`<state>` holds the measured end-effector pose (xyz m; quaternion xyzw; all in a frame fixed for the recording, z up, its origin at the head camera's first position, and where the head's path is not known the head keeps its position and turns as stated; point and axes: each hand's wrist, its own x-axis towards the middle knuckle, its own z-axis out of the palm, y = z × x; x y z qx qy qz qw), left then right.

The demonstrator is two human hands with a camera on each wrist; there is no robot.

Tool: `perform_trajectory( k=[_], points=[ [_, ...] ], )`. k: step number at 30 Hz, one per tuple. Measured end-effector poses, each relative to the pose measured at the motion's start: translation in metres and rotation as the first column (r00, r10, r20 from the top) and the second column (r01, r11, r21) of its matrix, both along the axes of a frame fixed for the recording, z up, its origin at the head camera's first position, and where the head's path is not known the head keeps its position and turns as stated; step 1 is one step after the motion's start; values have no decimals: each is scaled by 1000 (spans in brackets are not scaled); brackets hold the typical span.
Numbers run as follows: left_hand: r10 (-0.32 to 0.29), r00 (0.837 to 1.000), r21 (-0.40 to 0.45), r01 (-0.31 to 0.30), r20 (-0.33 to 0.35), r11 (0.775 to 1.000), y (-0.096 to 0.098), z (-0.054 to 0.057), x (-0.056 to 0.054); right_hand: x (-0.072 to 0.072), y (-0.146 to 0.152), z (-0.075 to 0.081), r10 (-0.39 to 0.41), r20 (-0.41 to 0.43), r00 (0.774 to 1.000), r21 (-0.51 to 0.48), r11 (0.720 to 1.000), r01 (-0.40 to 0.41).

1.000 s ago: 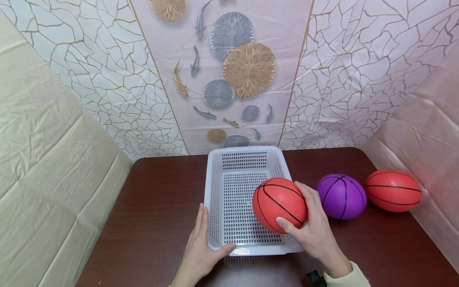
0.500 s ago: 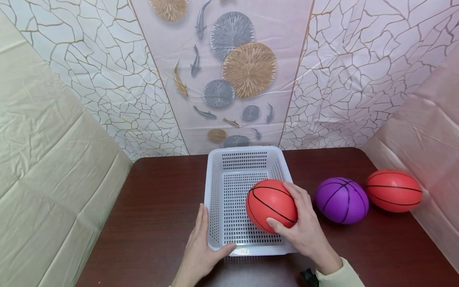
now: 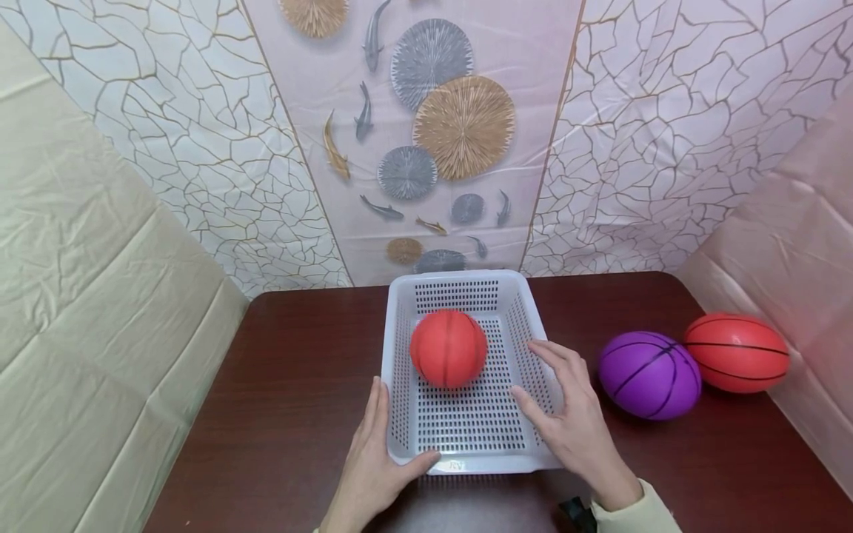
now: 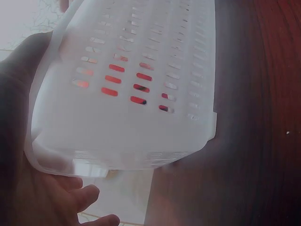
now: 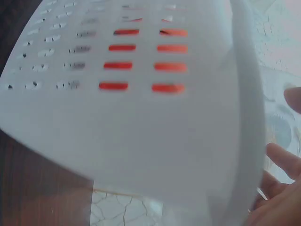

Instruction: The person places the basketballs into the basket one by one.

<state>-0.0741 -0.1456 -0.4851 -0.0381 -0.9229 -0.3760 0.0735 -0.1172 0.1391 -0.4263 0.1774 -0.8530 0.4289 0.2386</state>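
A red toy basketball [image 3: 449, 349], slightly blurred, is inside the white perforated plastic basket [image 3: 489, 464], toward its left side in the head view. My left hand [image 3: 370, 466] grips the basket's near left corner, with the thumb on the front rim and the fingers along the outer left wall. In the left wrist view, that hand [image 4: 51, 197] lies around the basket's edge, and red shows through the slots. Above the basket's right side, my right hand [image 3: 574, 422] has its fingers spread and holds nothing. The right wrist view shows its fingers [image 5: 282, 162] beyond the rim.
To the right of the basket, a purple ball [image 3: 649, 375] with dark lines rests on the dark wood table [image 3: 286, 392]. Beside it, a second red ball [image 3: 736, 352] lies near the pinkish cloth wall [image 3: 786, 281]. A patterned backdrop [image 3: 426, 163] hangs behind the table.
The red basketball has left my right hand and moved left and away inside the basket. My right hand's fingers have opened. The purple ball has rolled slightly; my left hand stays put.
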Motion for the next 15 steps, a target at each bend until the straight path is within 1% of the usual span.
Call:
perform_trajectory(
  k=[5,9,12,15],
  points=[
    [1,1000,0,-1,23,1000,1,1,-1,0,20,2,-72,-62,996,-48,996,69],
    [2,999,3,-2,32,1000,0,2,-1,0,41,4,-157,-101,982,-84,985,149],
    [2,999,8,-2,32,1000,0,3,0,1,57,6,-239,-96,966,-96,969,230],
    [-1,1000,13,0,25,1000,0,3,1,2,72,6,-332,-74,941,-93,941,325]
  ],
)
